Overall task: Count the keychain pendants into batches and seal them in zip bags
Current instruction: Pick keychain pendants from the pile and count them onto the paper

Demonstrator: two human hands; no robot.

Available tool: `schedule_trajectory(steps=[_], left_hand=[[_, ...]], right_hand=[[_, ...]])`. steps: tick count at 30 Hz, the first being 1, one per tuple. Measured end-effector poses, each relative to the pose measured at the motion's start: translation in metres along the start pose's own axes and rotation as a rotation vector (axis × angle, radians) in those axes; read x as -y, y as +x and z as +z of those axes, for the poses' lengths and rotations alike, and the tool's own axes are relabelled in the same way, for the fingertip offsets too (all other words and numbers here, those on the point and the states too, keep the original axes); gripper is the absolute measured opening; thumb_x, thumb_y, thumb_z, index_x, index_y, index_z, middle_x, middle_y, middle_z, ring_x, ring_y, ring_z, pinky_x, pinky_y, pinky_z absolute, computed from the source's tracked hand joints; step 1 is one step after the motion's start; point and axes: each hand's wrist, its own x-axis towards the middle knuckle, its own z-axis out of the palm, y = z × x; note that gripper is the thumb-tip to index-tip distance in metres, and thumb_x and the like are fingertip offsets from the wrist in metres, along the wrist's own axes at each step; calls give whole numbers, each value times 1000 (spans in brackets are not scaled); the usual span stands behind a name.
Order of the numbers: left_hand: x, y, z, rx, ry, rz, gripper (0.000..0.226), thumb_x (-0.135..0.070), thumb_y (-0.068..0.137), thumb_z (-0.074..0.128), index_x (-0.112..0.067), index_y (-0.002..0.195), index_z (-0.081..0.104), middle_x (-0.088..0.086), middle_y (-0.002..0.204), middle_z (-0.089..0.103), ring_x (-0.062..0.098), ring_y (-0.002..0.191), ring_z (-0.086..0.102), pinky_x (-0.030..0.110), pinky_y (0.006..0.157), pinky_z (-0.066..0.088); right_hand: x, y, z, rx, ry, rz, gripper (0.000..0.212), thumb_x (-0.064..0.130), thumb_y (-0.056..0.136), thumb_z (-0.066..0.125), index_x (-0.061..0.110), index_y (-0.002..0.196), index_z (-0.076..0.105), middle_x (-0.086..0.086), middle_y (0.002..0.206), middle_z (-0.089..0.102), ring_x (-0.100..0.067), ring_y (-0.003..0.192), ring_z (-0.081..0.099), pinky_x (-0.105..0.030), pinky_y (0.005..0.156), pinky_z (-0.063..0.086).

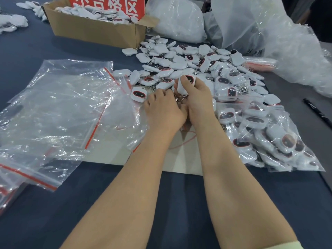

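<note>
Head view: loose pendants [197,65] lie heaped on the table [179,203] just beyond both hands, white cases with dark, red-rimmed faces and metal clips. The right hand [195,99] pinches a small stack [186,84] of them between thumb and curled fingers at the near edge of the heap. The left hand [161,110] touches it, knuckles up, fingers curled down toward the clips. Whether it grips anything I cannot tell.

Counting looks to be in hand, with a batch being gathered. A filled bag [269,137] lies just right of the right forearm, packed with pendants. Its seal cannot be made out. Empty bags [59,105] with red zip strips lie spread to the left, none yet loaded. With the heap this large and those bags unused, most of the job appears to be left: finish this count, bag it, press the zip, repeat.

Farther out, a box [93,29] behind a red sign [107,4] holds more pendants, big plastic sacks [269,33] slump at the back, and a pen [318,112] lies at the right.
</note>
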Motion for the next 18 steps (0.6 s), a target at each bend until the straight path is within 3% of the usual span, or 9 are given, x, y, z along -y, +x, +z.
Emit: schedule_trajectory(steps=[4, 9, 13, 18], left_hand=[[0, -1, 0, 0, -3, 3, 42, -38, 87, 50, -12, 120, 51, 10, 131, 46, 34, 125, 36, 42, 105, 24], [-1, -1, -1, 0, -12, -1, 40, -38, 88, 50, -15, 120, 52, 9, 131, 46, 32, 126, 35, 39, 106, 23], [-1, -1, -2, 7, -14, -6, 40, -38, 89, 49, -14, 121, 52, 9, 132, 45, 33, 126, 35, 40, 106, 23], [-2, -1, -2, 4, -21, -11, 39, -37, 89, 48, -14, 120, 53, 9, 132, 46, 32, 127, 35, 40, 106, 23]], right_hand=[[-1, -1, 0, 5, -69, -8, 8, 6, 93, 58, 5, 87, 62, -8, 78, 65, -20, 74, 61, -37, 79, 52], [-3, -2, 0, 23, -117, -54, 2, 5, 92, 59, 6, 90, 59, -11, 85, 63, -21, 78, 58, -38, 80, 50], [-3, -1, 1, 21, -109, -39, 7, 7, 93, 58, 9, 87, 60, -8, 84, 65, -21, 80, 59, -37, 80, 51], [-2, 0, 3, 11, -99, 8, 21, 8, 100, 43, 10, 88, 61, -12, 87, 65, -24, 85, 60, -39, 86, 50]])
